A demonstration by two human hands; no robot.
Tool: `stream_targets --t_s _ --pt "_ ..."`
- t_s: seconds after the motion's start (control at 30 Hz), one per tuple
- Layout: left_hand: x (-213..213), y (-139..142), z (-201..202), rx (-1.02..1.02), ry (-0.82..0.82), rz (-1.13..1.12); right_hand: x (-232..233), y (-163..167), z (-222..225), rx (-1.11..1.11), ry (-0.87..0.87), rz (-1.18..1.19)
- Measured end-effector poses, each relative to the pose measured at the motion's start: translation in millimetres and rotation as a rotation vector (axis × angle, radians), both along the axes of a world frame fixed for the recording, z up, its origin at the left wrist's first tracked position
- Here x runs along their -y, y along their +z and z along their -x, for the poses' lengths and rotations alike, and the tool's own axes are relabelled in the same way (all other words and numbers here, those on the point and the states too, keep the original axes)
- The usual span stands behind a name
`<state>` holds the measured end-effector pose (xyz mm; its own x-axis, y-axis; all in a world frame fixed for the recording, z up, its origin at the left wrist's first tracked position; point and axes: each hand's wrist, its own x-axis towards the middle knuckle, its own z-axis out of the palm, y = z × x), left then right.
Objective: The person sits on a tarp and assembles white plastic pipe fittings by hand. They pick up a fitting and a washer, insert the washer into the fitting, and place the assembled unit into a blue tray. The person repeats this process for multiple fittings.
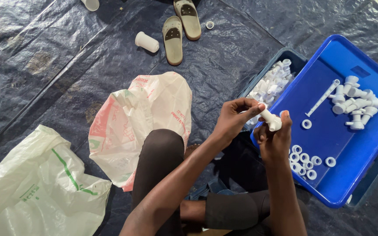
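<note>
Both my hands meet over the near left edge of a blue tray (355,57). My left hand (235,119) pinches the upper end of a small white plastic fitting (270,119), and my right hand (274,142) grips its lower, wider end. On the tray lie a pile of white fittings (356,104), a thin white tube (323,97) and several white rings (303,161). A second bin (271,86) under the tray's left side holds many white parts.
Dark plastic sheeting (66,57) covers the floor. A pink-and-white bag (141,118) and a white-green bag (36,183) lie at left. A pair of sandals (180,26), a white cylinder (147,42) and a loose ring (209,25) lie at the top. My knees are below.
</note>
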<state>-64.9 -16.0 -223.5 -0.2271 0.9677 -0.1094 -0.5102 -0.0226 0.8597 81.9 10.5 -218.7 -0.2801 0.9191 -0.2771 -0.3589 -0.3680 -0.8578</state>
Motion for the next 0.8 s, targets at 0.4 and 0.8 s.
stream_targets --t_s 0.4,0.8 --pt "1 15 1 -0.017 0.019 0.082 6 7 -8 0.752 0.008 -0.8" --pt "10 34 3 -0.436 0.183 0.392 1 14 -10 1.252 0.018 -1.543"
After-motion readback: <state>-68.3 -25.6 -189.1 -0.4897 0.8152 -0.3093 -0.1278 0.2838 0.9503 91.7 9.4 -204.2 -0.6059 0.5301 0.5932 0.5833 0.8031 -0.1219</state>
